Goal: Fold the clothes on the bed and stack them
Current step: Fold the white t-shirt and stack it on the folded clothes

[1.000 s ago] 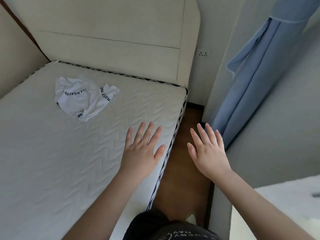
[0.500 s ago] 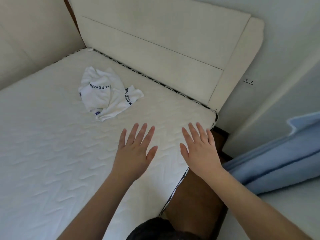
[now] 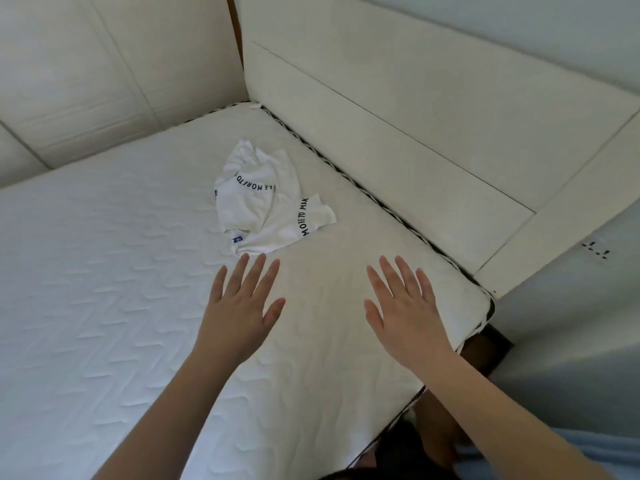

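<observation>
Reaching forward over the bed [image 3: 104, 306], the left hand [image 3: 239, 306] and the right hand [image 3: 405, 313] are held palm-down, fingers straight and spread, holding nothing. Whether they touch the mattress or hover just above it cannot be told. The left fingertips [image 3: 244, 259] lie just short of the crumpled white shirt [image 3: 266, 202], which sits near the bed's far side beside the headboard [image 3: 415, 109]; the right hand is apart from it, nearer the mattress corner. Bare quilted mattress spreads wide to the left and toward the viewer. A padded wall panel [image 3: 104, 64] bounds the far left edge. The shirt's dark lettering is partly folded under and only partly readable. Both forearms are cut off by the lower frame.
</observation>
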Demonstrator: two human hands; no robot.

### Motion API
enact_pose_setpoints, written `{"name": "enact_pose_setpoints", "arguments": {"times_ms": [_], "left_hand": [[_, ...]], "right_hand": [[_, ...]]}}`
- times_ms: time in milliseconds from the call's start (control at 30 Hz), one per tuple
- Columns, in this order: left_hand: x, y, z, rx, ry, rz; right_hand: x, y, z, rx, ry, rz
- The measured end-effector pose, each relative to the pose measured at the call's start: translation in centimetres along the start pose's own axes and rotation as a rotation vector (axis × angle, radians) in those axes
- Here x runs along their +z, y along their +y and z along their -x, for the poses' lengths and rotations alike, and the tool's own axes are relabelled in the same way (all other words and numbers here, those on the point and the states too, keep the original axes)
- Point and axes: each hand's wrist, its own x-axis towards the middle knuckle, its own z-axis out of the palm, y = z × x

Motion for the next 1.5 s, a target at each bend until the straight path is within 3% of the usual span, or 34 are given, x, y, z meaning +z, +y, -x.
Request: {"name": "enact_pose_setpoints", "arguments": {"times_ms": [300,433,600,800,1000,1333,1500], "left_hand": [[1.4,5.8,-9.8,-0.206,-0.013,0.025],[1.4,7.6,-14.4,-0.247,0.019,0.005],[2.7,7.4,-19.0,-0.306,-0.031,-0.049],[5.7,6.2,-22.5,-0.381,-0.021,-0.018],[12.9,3.1,-24.9,-0.394,0.017,0.004],[27.9,-5.5,-30.4,-0.301,0.02,-0.003],[35.8,-10.2,-33.7,-0.278,-0.02,-0.045]], "right_hand": [[0.9,7.4,-12.3,-0.238,-0.004,-0.065],[1.3,12.7,-17.7,-0.256,-0.022,-0.067],[3.8,14.3,-23.9,-0.31,-0.076,-0.061],[6.8,12.1,-30.3,-0.424,-0.095,-0.106],[13.0,8.4,-35.8,-0.487,-0.078,-0.116],[28.1,0.9,-43.5,-0.552,-0.179,-0.074],[36.6,-1.1,-47.5,-0.486,-0.232,-0.091]]}}
